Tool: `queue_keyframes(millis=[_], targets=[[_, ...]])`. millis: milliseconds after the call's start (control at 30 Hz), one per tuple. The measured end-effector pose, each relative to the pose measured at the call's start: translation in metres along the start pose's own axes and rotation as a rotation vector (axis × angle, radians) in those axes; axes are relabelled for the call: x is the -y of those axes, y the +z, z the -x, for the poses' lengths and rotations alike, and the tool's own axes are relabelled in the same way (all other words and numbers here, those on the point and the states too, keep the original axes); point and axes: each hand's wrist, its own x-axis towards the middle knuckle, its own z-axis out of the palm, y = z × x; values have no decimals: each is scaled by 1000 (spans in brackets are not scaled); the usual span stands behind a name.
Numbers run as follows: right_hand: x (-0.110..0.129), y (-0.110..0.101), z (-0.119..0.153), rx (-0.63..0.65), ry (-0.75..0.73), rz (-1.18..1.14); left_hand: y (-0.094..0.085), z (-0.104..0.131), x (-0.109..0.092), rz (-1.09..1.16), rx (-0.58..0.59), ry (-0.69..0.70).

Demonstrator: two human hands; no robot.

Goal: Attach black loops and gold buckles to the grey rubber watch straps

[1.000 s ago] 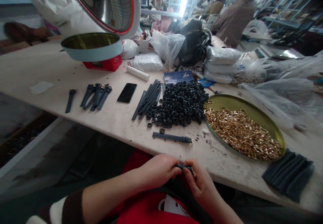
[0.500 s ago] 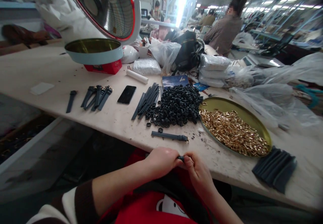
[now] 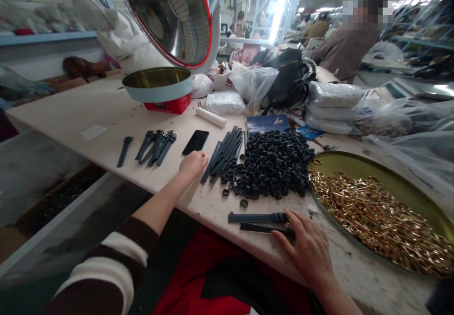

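My left hand is closed, its fingers curled in at the left edge of a pile of flat dark strips, just below a black phone. Anything inside those fingers is hidden. At the table's front edge lie two dark watch straps side by side: an upper strap with loops near its right end, and a lower strap. My right hand rests over their right ends, thumb and fingers apart, the thumb touching the lower one. It covers the ends of both straps.
Behind the straps is a heap of small dark loops. A large tray of gold buckles stands at right. More straps lie at left. Further back are a round tin on a red box, a heater and plastic bags.
The strap that both hands held over my lap now lies on the table below the other one. My left hand has moved left and forward to the strips; the right moved onto the table.
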Motion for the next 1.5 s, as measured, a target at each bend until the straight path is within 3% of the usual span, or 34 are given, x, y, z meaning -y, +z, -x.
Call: queue_keyframes(millis=[133,333,467,600,633,733,800,900,1033,1133,1300,1500], targets=[[0,0,-4,8,13,-21,18,-35,3,47,86,-39],[2,-4,-7,37,20,-64,22,-39,-2,170,146,-65],[5,-8,-4,-7,30,-98,4,-20,-10,259,20,-83],[14,-20,-2,-104,37,-172,-18,35,-33,355,-71,17],[16,-23,-5,-118,52,-203,-20,54,-41,388,-44,77],[16,-29,-21,-79,131,-222,-18,109,-63,571,184,304],[8,-28,-37,-7,162,-156,-12,137,-75,694,320,303],[-9,-19,-61,75,148,-72,-2,158,-86,947,466,180],[-26,-4,-80,156,104,12,-3,163,-94,1228,715,-1],[-30,1,-85,198,77,66,-6,162,-98,1320,832,-115],[-33,9,-89,212,107,114,-2,155,-105,1440,929,-235],[-31,13,-94,223,151,121,5,143,-109,1483,957,-294]])
